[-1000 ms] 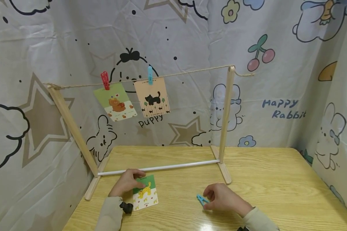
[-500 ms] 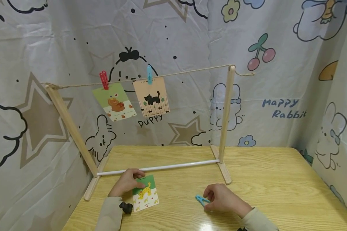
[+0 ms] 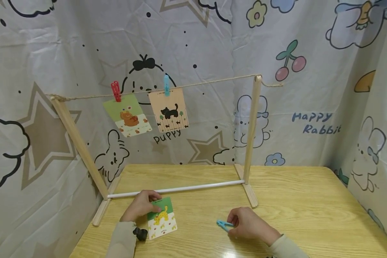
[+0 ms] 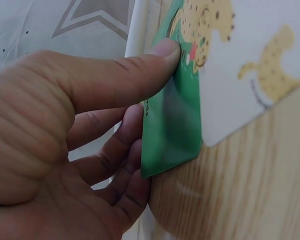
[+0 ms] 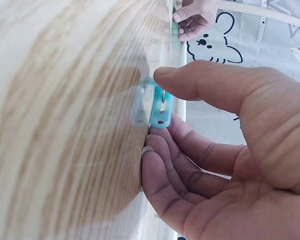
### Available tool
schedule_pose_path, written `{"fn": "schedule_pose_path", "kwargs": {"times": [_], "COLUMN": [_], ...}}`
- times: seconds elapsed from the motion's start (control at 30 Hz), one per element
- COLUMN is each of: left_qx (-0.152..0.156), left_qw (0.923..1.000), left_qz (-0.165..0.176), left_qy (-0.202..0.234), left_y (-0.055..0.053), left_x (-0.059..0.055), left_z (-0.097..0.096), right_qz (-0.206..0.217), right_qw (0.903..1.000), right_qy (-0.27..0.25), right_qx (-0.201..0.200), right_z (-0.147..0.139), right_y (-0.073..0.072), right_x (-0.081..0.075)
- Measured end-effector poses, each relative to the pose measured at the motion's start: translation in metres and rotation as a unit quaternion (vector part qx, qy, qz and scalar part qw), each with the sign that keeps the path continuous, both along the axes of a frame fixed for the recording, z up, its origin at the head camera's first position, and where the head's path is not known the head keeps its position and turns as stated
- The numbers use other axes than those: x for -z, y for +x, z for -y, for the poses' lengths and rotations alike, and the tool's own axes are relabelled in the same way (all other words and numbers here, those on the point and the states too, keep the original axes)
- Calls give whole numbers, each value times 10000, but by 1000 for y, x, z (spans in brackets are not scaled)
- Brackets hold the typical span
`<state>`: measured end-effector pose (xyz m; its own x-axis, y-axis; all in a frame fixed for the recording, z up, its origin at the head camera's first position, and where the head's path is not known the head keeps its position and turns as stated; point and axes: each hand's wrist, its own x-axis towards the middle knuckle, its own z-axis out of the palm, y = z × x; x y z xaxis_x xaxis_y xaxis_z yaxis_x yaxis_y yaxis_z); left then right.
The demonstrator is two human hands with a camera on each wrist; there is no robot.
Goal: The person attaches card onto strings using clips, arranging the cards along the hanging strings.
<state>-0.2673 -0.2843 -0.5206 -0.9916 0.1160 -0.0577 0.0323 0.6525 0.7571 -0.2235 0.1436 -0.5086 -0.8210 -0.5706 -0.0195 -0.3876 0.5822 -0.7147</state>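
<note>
My left hand pinches the top left of a green-and-white card with a yellow spotted leopard, its thumb on the printed face and its fingers behind. The left wrist view shows the card's green end bent near the thumb. To the right, my right hand holds a light blue clothespin between thumb and fingers, low over the tabletop. From the right wrist, the clothespin appears close beside the wood, with its reflection there. Its handle ends are partly hidden by the fingers in the head view.
Behind the hands stands a wooden frame with a white bottom rod and a string on top. A red clothespin holds a bear card; a blue clothespin holds a cat card. A printed curtain encloses the table.
The blue clothespin's tip in my right hand has shifted slightly left and its angle has turned a little. My left hand keeps its grip on the leopard card. The head view has tilted slightly.
</note>
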Motion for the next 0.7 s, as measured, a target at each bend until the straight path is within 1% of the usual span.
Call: {"fn": "schedule_pose_path", "kwargs": {"times": [0.2, 0.3, 0.47, 0.7], "left_qx": [144, 188, 212, 234], "left_qw": [9998, 9997, 9997, 9996], "left_qz": [22, 43, 56, -19], "left_qy": [128, 150, 89, 169], "left_y": [0, -1, -1, -1], "left_x": [0, 1, 1, -4], "left_z": [0, 0, 1, 0], "right_qz": [125, 198, 141, 127], "right_qw": [9999, 9998, 9998, 9997], "right_qy": [41, -16, -91, -181], "right_qx": [59, 86, 86, 103], "right_z": [-1, -2, -3, -4], "right_y": [-1, -2, -2, -4], "right_x": [3, 3, 0, -4]}}
